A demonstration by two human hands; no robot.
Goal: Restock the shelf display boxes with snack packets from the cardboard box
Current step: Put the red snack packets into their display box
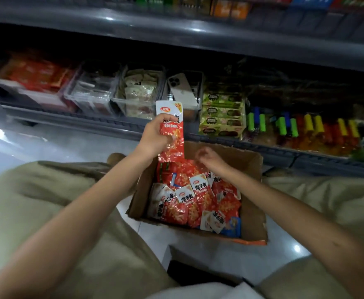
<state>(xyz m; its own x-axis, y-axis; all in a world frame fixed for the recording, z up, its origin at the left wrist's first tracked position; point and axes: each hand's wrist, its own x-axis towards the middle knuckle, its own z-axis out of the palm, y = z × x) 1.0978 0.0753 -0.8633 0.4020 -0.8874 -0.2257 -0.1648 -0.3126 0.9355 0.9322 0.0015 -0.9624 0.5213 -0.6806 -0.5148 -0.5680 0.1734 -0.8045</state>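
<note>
Khaki-trousered knees (58, 212) flank the brown cardboard box (252, 201); left hand (155, 137) grips 1 red-and-white foil snack packet (171, 126), right hand (209, 157) loosely curled, empty. Next, likely: slotting it into a clear plastic display box (92, 93).

The brown cardboard box (252, 201) sits open, full of red and white snack packets (196, 203). The left hand (155, 137) holds one red packet (172, 147) upright above its far edge. Clear display boxes (117, 102) stand on the shelf beyond it.

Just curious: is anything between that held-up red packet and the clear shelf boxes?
Nothing visible between them. The left hand holds the red packet in open air before the clear boxes; a phone lies in the nearest one.
</note>
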